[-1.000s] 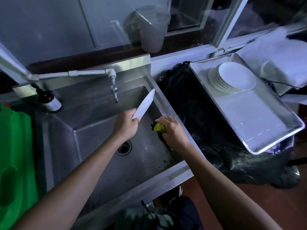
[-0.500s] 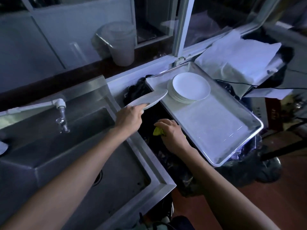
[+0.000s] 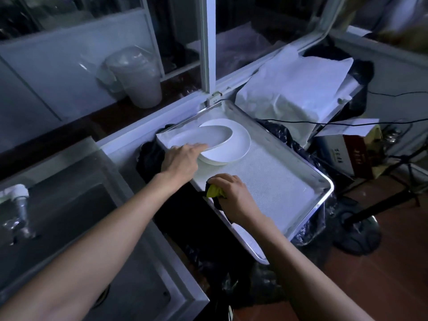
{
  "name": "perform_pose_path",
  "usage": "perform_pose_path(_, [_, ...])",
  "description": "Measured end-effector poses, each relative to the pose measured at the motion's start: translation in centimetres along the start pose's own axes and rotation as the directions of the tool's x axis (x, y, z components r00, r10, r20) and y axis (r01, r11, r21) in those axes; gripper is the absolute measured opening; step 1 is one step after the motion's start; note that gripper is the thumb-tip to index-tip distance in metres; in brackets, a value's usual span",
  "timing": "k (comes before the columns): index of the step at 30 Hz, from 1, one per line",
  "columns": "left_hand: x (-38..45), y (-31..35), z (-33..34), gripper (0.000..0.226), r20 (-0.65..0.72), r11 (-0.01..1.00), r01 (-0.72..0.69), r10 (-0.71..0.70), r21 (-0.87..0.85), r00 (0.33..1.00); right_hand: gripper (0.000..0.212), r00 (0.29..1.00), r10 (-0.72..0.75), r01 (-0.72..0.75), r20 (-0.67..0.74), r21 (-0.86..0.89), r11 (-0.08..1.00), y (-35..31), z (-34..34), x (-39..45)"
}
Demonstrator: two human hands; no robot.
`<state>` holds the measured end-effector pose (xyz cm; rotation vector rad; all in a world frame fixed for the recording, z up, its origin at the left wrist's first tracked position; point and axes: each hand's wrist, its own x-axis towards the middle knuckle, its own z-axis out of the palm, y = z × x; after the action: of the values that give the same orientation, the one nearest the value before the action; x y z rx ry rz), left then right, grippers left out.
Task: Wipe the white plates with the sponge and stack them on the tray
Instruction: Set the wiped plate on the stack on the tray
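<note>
Left hand [image 3: 183,161], moved over from the sink, is pinching a wiped white plate [image 3: 201,137] tilted just above the plate stack [image 3: 234,149] at the tray's [image 3: 278,181] far end, stacking imminent, while right hand [image 3: 234,195] is clutching the yellow sponge [image 3: 214,190] at the tray's near edge.

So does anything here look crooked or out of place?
Only the plate in the left hand: it is tilted, one edge over the stack of plates on the tray, not yet flat. Nothing looks spilled or broken.
</note>
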<state>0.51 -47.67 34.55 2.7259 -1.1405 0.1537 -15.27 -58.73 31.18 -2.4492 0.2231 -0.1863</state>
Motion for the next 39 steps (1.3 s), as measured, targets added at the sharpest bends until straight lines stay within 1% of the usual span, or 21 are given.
perform_pose_path(2, [1.3, 0.8, 0.9, 0.061, 0.026, 1.000, -0.019, 0.019, 0.019, 0.999, 0.060, 1.000, 0.015, -0.015, -0.012, 0.005, 1.000, 1.0, -0.2, 0.4])
perform_pose_path(5, [3.0, 1.7, 2.2, 0.061, 0.066, 0.998, -0.010, 0.007, 0.056, 0.998, 0.065, 1.000, 0.026, -0.026, -0.007, 0.005, 1.000, 2.2, -0.4, 0.6])
perform_pose_path(7, [3.9, 2.1, 2.9, 0.059, 0.061, 0.995, -0.028, 0.022, 0.099, 0.998, 0.067, 1.000, 0.024, -0.024, 0.005, 0.001, 1.000, 2.9, -0.5, 0.6])
perform_pose_path(10, [4.8, 2.7, 4.0, 0.054, 0.034, 0.977, -0.095, 0.090, 0.192, 0.995, 0.068, 1.000, 0.025, -0.025, 0.017, 0.007, 1.000, 3.8, -0.5, 0.7])
perform_pose_path(13, [6.0, 2.9, 5.3, 0.056, 0.131, 0.953, -0.162, 0.131, 0.257, 0.983, 0.067, 0.999, 0.042, -0.042, 0.025, 0.018, 0.999, 4.6, -0.4, 0.9])
perform_pose_path(18, [6.2, 2.8, 7.9, 0.076, 0.268, 0.953, -0.207, 0.144, 0.221, 0.953, 0.067, 0.998, 0.058, -0.059, 0.029, 0.038, 0.998, 5.3, -0.4, 1.2])
perform_pose_path(21, [6.3, 2.3, 8.8, 0.082, 0.313, 0.959, -0.209, 0.142, 0.192, 0.939, 0.068, 0.997, 0.063, -0.065, 0.043, 0.046, 0.997, 5.6, -0.2, 1.3])
perform_pose_path(25, [6.5, 1.5, 9.8, 0.081, 0.377, 0.953, -0.238, 0.154, 0.186, 0.913, 0.069, 0.995, 0.080, -0.083, 0.055, 0.053, 0.995, 6.0, 0.0, 1.4])
perform_pose_path(28, [6.3, 1.1, 10.4, 0.068, 0.425, 0.950, -0.257, 0.161, 0.180, 0.891, 0.069, 0.994, 0.090, -0.093, 0.055, 0.052, 0.994, 6.1, 0.2, 1.4])
perform_pose_path(34, [6.3, 1.4, 10.0, 0.060, 0.430, 0.962, -0.218, 0.128, 0.167, 0.894, 0.067, 0.993, 0.090, -0.094, 0.073, 0.050, 0.994, 5.8, 0.7, 1.1])
perform_pose_path(37, [5.0, 1.2, 9.3, 0.057, 0.390, 0.963, -0.211, 0.131, 0.169, 0.911, 0.061, 0.993, 0.078, -0.082, 0.084, 0.055, 0.995, 5.2, 1.0, 1.0])
perform_pose_path(39, [3.4, 0.4, 8.4, 0.053, 0.332, 0.972, -0.200, 0.149, 0.126, 0.931, 0.059, 0.993, 0.066, -0.071, 0.103, 0.046, 0.996, 4.3, 1.4, 1.1])
